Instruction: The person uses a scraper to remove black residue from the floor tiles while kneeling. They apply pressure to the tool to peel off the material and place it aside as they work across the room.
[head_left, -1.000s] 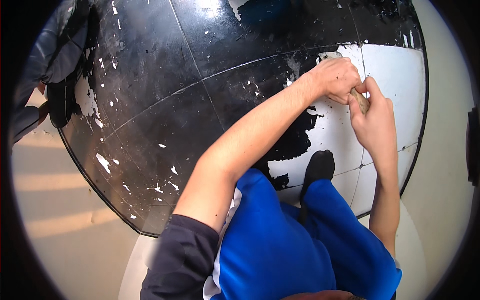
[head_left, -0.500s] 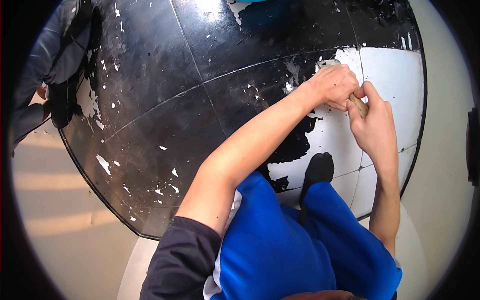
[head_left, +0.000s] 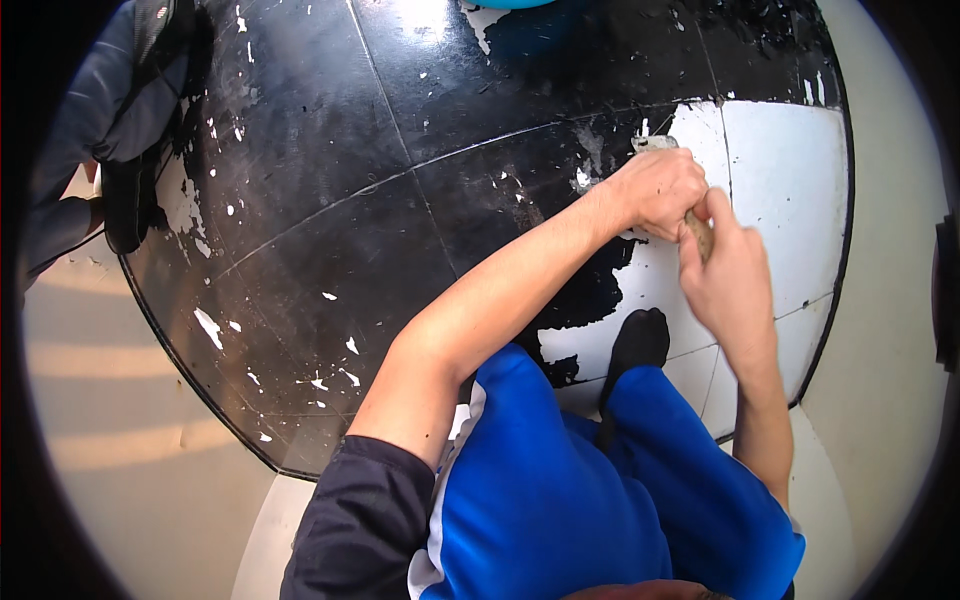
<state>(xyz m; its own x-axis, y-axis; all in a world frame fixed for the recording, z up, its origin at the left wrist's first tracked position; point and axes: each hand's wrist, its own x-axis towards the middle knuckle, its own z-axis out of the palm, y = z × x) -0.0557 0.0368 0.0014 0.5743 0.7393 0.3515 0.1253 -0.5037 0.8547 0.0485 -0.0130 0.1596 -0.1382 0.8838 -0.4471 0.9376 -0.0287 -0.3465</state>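
My left hand (head_left: 657,192) is closed around the upper part of a scraper (head_left: 655,144), close to its flat, grimy blade. Behind it, my right hand (head_left: 730,270) grips the lower end of the worn, light-coloured handle. The blade's edge meets the black coating (head_left: 540,190) where it borders the bare white tiles (head_left: 785,190). Part of the blade and most of the handle are hidden by my fingers. Ragged black patches lie below my left wrist.
My foot in a black sock (head_left: 640,340) rests on the white surface. At the far left another person's legs in dark grey trousers (head_left: 150,110) show. A blue-green rounded object (head_left: 510,3) is cut off at the top edge. White chips dot the black floor.
Both hands and the scraper have come slightly nearer to me, with the right hand also shifting left. The handle now stands at a steeper angle in view.
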